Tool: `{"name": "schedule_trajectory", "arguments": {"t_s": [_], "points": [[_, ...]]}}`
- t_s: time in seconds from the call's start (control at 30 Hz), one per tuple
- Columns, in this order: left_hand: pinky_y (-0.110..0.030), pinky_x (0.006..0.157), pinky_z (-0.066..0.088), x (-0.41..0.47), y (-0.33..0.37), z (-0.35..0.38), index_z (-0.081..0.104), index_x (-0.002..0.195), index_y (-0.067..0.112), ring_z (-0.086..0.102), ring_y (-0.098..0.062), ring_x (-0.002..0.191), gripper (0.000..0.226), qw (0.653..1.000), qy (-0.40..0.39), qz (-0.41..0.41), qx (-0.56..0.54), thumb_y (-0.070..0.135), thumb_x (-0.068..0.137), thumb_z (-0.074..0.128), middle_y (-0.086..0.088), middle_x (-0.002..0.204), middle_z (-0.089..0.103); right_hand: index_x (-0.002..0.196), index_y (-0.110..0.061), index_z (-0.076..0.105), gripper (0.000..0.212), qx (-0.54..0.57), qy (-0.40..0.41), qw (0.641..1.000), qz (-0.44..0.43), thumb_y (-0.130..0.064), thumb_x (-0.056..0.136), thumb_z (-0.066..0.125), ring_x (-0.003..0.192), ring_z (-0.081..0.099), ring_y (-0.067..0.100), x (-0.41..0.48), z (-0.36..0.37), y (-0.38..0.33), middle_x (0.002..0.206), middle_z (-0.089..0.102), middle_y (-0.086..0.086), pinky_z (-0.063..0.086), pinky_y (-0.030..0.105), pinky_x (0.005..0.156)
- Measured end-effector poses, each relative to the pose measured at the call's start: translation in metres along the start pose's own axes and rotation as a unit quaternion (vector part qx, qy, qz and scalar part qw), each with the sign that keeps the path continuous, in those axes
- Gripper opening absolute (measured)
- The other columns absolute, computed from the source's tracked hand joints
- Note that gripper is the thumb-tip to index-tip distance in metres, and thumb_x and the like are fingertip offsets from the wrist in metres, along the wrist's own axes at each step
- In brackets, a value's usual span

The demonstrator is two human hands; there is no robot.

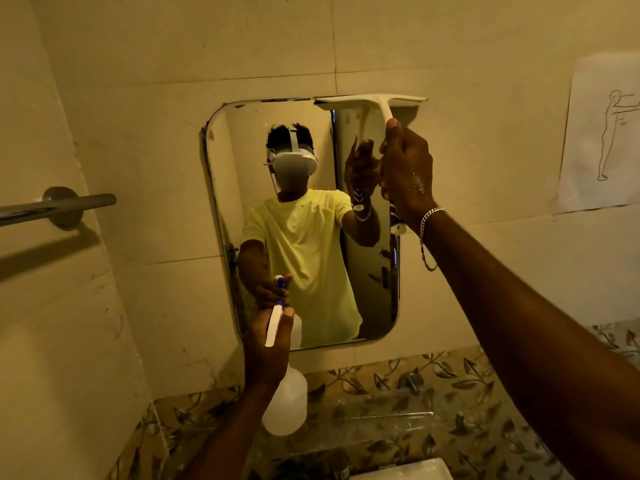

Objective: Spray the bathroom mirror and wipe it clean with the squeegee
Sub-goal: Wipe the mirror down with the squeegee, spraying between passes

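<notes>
Towel bar, wall drawing, leaf-patterned tiles

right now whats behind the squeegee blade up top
The squeegee blade lies across the mirror at its top right corner, held by the right hand. Behind it are the mirror's top edge and wall tile; the corner itself is covered.

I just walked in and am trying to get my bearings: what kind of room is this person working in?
Most likely a small home bathroom. A mirror is fixed to a tiled wall, a metal towel bar sticks out at the left, and the white corner of what looks like a sink shows below.
</notes>
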State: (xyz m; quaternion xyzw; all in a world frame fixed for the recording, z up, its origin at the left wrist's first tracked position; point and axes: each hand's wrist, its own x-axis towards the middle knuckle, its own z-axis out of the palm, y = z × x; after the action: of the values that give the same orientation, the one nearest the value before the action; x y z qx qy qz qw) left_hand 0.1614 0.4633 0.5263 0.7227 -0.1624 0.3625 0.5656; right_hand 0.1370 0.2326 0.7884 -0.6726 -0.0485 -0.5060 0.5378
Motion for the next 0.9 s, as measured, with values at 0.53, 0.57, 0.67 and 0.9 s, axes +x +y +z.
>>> {"name": "schedule_trajectory", "arguments": {"t_s": [0.53, 0.57, 0.67, 0.9], "points": [[-0.013, 0.067, 0.052, 0.002, -0.01, 0.005, 0.072, 0.1, 0.013, 0.068, -0.006, 0.081, 0.016, 1.0, -0.004, -0.006, -0.005, 0.025, 0.099, 0.062, 0.007, 0.083, 0.072, 0.097, -0.043, 0.061, 0.03, -0.07, -0.011, 0.997, 0.043, -0.053, 0.109, 0.036, 0.052, 0.055, 0.01, -0.212, -0.026, 0.175, 0.068, 0.065, -0.01, 0.033, 0.016, 0.042], [-0.01, 0.066, 0.052, 0.002, -0.01, 0.004, 0.072, 0.1, 0.014, 0.068, -0.003, 0.082, 0.015, 1.0, 0.0, -0.005, -0.005, 0.025, 0.098, 0.063, 0.009, 0.083, 0.071, 0.096, -0.044, 0.061, 0.031, -0.073, -0.015, 0.996, 0.053, -0.057, 0.107, 0.035, 0.049, 0.052, 0.018, -0.228, -0.028, 0.188, 0.065, 0.062, 0.001, 0.033, 0.024, 0.041], [-0.014, 0.069, 0.053, 0.001, -0.01, 0.0, 0.069, 0.101, 0.023, 0.067, 0.002, 0.084, 0.007, 1.0, 0.01, -0.007, 0.004, 0.026, 0.097, 0.064, 0.014, 0.084, 0.07, 0.083, -0.043, 0.055, 0.034, -0.068, -0.026, 0.993, 0.091, -0.057, 0.106, 0.034, 0.046, 0.048, 0.018, -0.266, -0.034, 0.214, 0.058, 0.055, 0.006, 0.033, 0.024, 0.042], [-0.025, 0.069, 0.057, -0.002, -0.006, -0.005, 0.067, 0.097, 0.025, 0.067, 0.002, 0.084, 0.003, 0.999, 0.016, 0.011, 0.027, 0.025, 0.097, 0.065, 0.016, 0.081, 0.067, 0.084, -0.029, 0.062, 0.039, -0.061, -0.048, 0.979, 0.189, -0.054, 0.1, 0.037, 0.059, 0.058, -0.001, -0.311, -0.043, 0.243, 0.063, 0.059, -0.006, 0.041, 0.012, 0.052]]}}
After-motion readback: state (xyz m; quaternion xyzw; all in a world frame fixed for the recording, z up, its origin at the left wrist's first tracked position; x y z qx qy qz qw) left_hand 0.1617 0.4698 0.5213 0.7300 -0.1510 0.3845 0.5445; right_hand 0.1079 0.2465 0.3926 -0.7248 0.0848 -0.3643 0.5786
